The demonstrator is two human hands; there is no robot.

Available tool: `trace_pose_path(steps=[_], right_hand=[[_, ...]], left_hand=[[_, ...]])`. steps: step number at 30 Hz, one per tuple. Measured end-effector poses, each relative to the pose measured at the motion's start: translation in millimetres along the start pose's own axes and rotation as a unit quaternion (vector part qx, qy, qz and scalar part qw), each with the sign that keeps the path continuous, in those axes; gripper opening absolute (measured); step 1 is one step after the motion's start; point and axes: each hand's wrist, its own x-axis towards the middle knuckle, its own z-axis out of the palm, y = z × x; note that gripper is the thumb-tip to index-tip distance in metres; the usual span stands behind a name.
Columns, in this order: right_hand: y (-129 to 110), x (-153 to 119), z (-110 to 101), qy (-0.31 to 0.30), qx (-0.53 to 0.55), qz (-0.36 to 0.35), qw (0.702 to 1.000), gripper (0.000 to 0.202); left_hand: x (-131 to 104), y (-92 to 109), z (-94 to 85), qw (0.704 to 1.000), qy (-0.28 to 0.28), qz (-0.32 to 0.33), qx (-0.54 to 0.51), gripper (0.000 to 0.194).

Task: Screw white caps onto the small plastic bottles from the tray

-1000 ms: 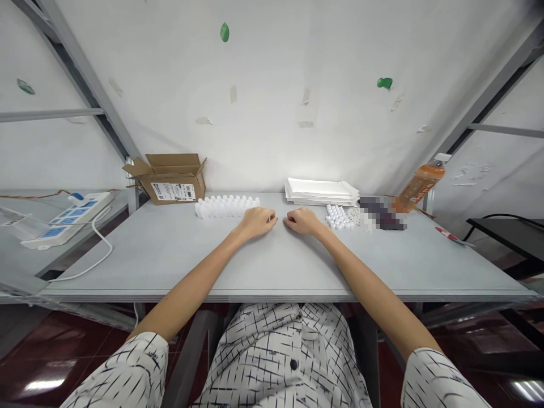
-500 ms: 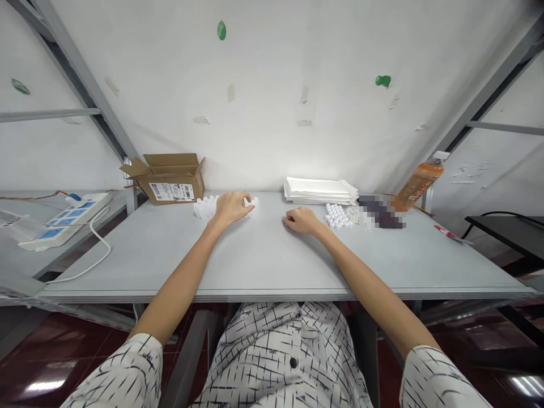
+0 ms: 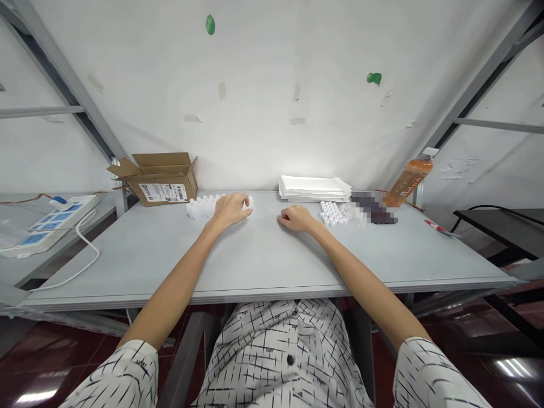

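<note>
1. Left hand [image 3: 230, 208]: reaches to the far part of the grey desk [image 3: 263, 260], fingers curled over the right end of a row of small white plastic vials [image 3: 204, 206] (whether it grips one vial or only rests on them cannot be told).
2. Row of small white plastic vials: stands upright in a double line near the back edge of the desk, just right of the cardboard box [image 3: 159, 178].
3. Right hand [image 3: 296, 218]: lies on the desk surface with fingers loosely curled inward, holding nothing visible, well apart from the left hand.
4. Cluster of small white caps [image 3: 332, 213]: sits just to the right of the right hand, near but not touching it.
5. Stack of white sheets [image 3: 314, 188]: lies flat behind the cluster, against the wall.
6. Cardboard box: open, flaps up, with a white barcode label on its front face (print too small to read).
7. Orange drink bottle [image 3: 408, 177]: leans at the far right of the desk; label writing is unreadable.
8. White power strip [image 3: 45, 218]: blue-switched, on the neighbouring surface at left, its cable trailing down.
</note>
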Motion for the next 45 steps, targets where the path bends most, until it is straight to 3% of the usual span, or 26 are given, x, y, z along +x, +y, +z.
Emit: trace_pose_path(steps=[6, 12, 22, 25, 28, 33, 38, 41, 45], right_hand=[[1.8, 1.6, 1.8, -0.004, 0.006, 0.000, 1.000, 0.032], [1.3, -1.8, -5.4, -0.015, 0.011, 0.000, 1.000, 0.032], [4.6, -4.0, -13.5, 0.002, 0.037, -0.009, 0.999, 0.030], [24.6, -5.5, -27.3, 0.079, 0.066, -0.006, 0.995, 0.030], [63.0, -12.9, -44.1, 0.179, 0.107, 0.037, 0.977, 0.027], [138.2, -41.6, -52.1, 0.292, 0.096, 0.211, 0.928, 0.022], [180.3, -64.6, -34.1, 0.255, 0.085, 0.289, 0.919, 0.018], [185.2, -67.2, -27.3, 0.234, 0.092, 0.300, 0.920, 0.021], [179.9, -63.9, -26.7, 0.158, 0.098, 0.324, 0.927, 0.020]], left_hand=[[-4.9, 8.5, -5.2, 0.998, 0.018, 0.031, -0.050, 0.015], [-7.9, 20.3, 1.6, 0.990, -0.021, 0.037, -0.132, 0.017], [-13.1, 33.1, 21.9, 0.936, -0.079, 0.077, -0.335, 0.017], [-12.5, 31.9, 26.0, 0.915, -0.101, 0.065, -0.385, 0.022], [-11.6, 29.9, 31.4, 0.902, -0.111, 0.063, -0.413, 0.027], [-11.4, 29.9, 37.4, 0.906, -0.139, 0.060, -0.396, 0.027], [-10.1, 32.2, 45.4, 0.926, -0.110, 0.080, -0.352, 0.029], [-10.5, 34.3, 49.8, 0.940, -0.094, 0.093, -0.313, 0.029], [-12.6, 37.1, 50.5, 0.947, -0.117, 0.092, -0.285, 0.030]])
